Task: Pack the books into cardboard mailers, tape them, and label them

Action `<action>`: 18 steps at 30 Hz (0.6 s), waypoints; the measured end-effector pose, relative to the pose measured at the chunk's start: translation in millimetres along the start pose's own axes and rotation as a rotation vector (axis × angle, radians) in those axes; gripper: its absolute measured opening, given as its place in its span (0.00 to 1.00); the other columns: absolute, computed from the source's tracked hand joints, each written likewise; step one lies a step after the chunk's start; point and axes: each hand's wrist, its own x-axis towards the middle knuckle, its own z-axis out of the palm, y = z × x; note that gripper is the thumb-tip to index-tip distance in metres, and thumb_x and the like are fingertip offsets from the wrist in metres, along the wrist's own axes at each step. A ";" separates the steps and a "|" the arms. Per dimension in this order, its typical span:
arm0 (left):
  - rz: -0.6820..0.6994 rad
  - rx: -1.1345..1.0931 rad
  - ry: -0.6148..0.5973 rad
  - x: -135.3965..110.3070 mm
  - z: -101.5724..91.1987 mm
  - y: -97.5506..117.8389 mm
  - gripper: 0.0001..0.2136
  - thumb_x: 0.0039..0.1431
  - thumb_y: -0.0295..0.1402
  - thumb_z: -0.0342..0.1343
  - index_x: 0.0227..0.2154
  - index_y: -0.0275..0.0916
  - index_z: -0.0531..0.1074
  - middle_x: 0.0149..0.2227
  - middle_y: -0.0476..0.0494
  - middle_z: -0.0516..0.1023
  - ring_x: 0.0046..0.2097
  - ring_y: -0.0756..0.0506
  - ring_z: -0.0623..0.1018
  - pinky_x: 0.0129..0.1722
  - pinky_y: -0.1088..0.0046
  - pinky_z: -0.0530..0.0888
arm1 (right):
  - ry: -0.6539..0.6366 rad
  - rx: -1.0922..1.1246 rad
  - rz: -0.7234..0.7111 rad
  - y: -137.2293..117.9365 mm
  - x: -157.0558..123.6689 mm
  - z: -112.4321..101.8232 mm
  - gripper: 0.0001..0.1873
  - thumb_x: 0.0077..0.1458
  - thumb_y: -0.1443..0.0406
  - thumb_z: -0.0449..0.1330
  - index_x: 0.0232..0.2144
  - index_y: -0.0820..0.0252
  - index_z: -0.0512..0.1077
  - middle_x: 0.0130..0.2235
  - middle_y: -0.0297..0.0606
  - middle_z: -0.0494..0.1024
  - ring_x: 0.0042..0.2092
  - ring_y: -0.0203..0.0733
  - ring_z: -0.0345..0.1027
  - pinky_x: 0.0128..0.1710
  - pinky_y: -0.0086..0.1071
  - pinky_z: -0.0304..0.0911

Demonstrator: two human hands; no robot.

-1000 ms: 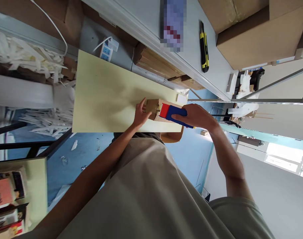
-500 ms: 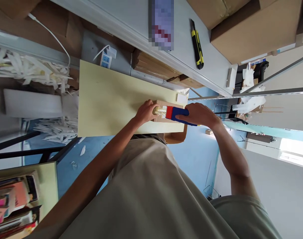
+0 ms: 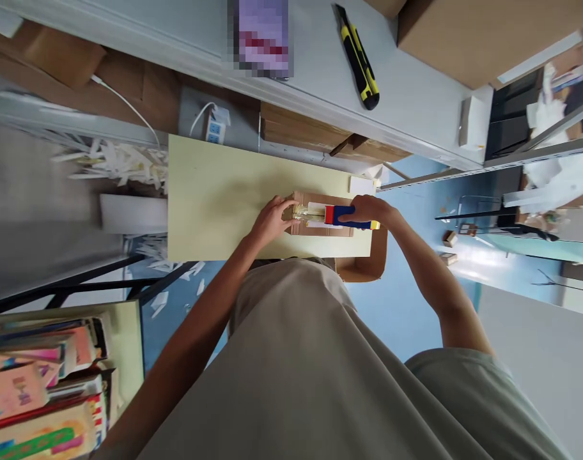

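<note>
A small cardboard box [image 3: 320, 232] with white patches on top lies on the pale yellow tabletop [image 3: 215, 198]. My left hand [image 3: 270, 221] grips the box's left end, thumb and forefinger curved around a shiny yellowish stretch of clear tape [image 3: 299, 213]. My right hand [image 3: 368, 209] is closed around a blue tape dispenser [image 3: 342, 215] with a red front edge and a yellow tip. It lies over the right half of the box, its red edge towards my left hand. Exactly where the tape touches the box is too small to tell.
A grey shelf [image 3: 310, 102] crosses above the table, bearing a black-and-yellow utility knife [image 3: 358, 57] and a blurred-out purple item [image 3: 263, 38]. An open carton [image 3: 363, 268] sits below the table's right edge. Books [image 3: 46, 377] fill a box at lower left. A power strip [image 3: 215, 131] stands behind.
The view has shifted, so the shelf and its items appear farther left. The dispenser now covers less of the box, and more of the box top shows. Both hands keep their holds.
</note>
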 end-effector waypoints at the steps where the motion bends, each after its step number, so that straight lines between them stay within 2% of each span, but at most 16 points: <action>1: -0.024 -0.014 0.020 -3.2 2.8 1.1 0.23 0.61 0.32 0.75 0.59 0.46 0.81 0.49 0.42 0.78 0.48 0.40 0.81 0.55 0.60 0.81 | 0.000 0.013 -0.009 1.9 5.2 4.7 0.31 0.69 0.42 0.67 0.51 0.65 0.84 0.46 0.54 0.89 0.46 0.56 0.84 0.45 0.38 0.72; 5: -0.148 -0.125 0.155 -15.8 23.1 9.2 0.25 0.62 0.33 0.73 0.61 0.45 0.80 0.50 0.42 0.79 0.47 0.44 0.82 0.53 0.64 0.83 | 0.057 0.030 -0.095 10.6 16.5 20.8 0.32 0.71 0.44 0.65 0.58 0.67 0.81 0.49 0.58 0.88 0.52 0.60 0.84 0.52 0.42 0.73; 8: -0.336 -0.231 0.352 -18.0 47.6 18.6 0.30 0.61 0.37 0.74 0.65 0.42 0.76 0.49 0.41 0.82 0.47 0.44 0.84 0.51 0.66 0.83 | 0.111 0.048 -0.153 15.5 18.1 29.8 0.33 0.72 0.45 0.64 0.61 0.67 0.80 0.53 0.61 0.87 0.57 0.63 0.83 0.55 0.42 0.73; 11: -0.520 -0.201 0.573 -12.3 72.2 27.1 0.21 0.65 0.42 0.70 0.56 0.38 0.82 0.46 0.40 0.85 0.44 0.44 0.85 0.51 0.66 0.83 | 0.149 0.070 -0.198 16.1 19.5 35.8 0.31 0.73 0.48 0.64 0.63 0.68 0.80 0.56 0.62 0.86 0.60 0.64 0.81 0.56 0.42 0.73; 13: -0.574 -0.128 0.685 -7.1 84.2 31.0 0.14 0.67 0.43 0.67 0.48 0.38 0.85 0.45 0.40 0.86 0.45 0.43 0.85 0.52 0.65 0.82 | 0.172 0.087 -0.234 15.9 21.4 37.8 0.31 0.73 0.49 0.63 0.63 0.67 0.79 0.58 0.61 0.86 0.61 0.64 0.81 0.56 0.43 0.73; 16: -0.604 -0.063 0.796 -1.5 93.1 34.7 0.12 0.68 0.42 0.66 0.45 0.39 0.87 0.43 0.42 0.86 0.47 0.43 0.85 0.54 0.65 0.82 | 0.184 0.112 -0.294 25.1 23.9 37.5 0.30 0.72 0.49 0.64 0.63 0.65 0.80 0.58 0.59 0.86 0.60 0.63 0.81 0.54 0.42 0.73; 18: -0.611 -0.048 0.825 0.4 94.4 36.4 0.11 0.67 0.39 0.67 0.45 0.39 0.87 0.42 0.43 0.85 0.47 0.43 0.85 0.55 0.66 0.81 | 0.200 0.139 -0.339 45.0 22.4 35.3 0.28 0.71 0.47 0.65 0.59 0.63 0.82 0.53 0.56 0.88 0.55 0.59 0.83 0.50 0.39 0.74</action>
